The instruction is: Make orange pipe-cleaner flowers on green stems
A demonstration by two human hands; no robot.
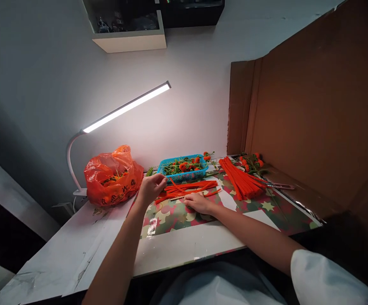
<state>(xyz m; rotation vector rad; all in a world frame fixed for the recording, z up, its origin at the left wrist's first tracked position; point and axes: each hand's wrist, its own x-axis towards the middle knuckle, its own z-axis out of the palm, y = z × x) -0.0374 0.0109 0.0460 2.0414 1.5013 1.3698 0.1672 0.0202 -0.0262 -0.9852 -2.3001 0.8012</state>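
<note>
My left hand [151, 187] hovers with curled fingers just in front of the blue basket [184, 174], which holds green stems with orange pompoms; whether it pinches anything is unclear. My right hand [199, 202] rests on the patterned mat [260, 207], fingers closed on a thin pale stick [180, 198] that lies beside a loose pile of orange pipe cleaners [192, 187].
An orange plastic bag [112, 176] sits at the left by a lit white desk lamp [123, 109]. A thick bundle of orange pipe cleaners [241, 178] and finished orange flowers [254, 162] lie at the right. Brown cardboard [311, 127] walls the right side. A shelf [129, 40] hangs above.
</note>
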